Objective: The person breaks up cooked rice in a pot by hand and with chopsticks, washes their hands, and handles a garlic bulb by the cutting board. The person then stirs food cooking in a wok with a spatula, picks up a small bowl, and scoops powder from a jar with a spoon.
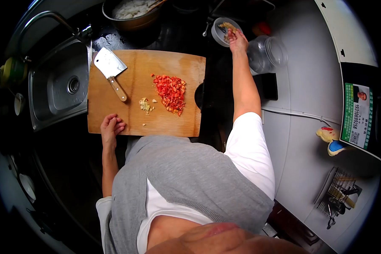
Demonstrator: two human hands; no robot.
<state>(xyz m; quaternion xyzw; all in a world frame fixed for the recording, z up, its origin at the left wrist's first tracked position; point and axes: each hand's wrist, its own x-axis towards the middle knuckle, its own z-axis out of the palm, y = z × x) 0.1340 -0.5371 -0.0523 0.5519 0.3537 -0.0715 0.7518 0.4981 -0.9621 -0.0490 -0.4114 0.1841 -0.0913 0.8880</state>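
At the far right of the counter, my right hand (238, 41) is closed on a knobby piece of ginger (227, 26) over a white bowl (217, 34). My left hand (111, 126) rests at the near left edge of the wooden cutting board (135, 59), its fingers loosely bent and nothing visible in them. A heap of chopped red chili (171, 93) lies on the board. Left of it sits a small pile of chopped pale bits, perhaps garlic (145, 105). A cleaver (110, 64) with a wooden handle lies flat at the board's upper left.
A steel sink (44, 108) with a faucet (51, 15) is on the left. At the back stands a pot (129, 24) holding white food and chopsticks. A clear glass jar (260, 55) lies beside my right forearm, and a black flat object (269, 86) is nearby.
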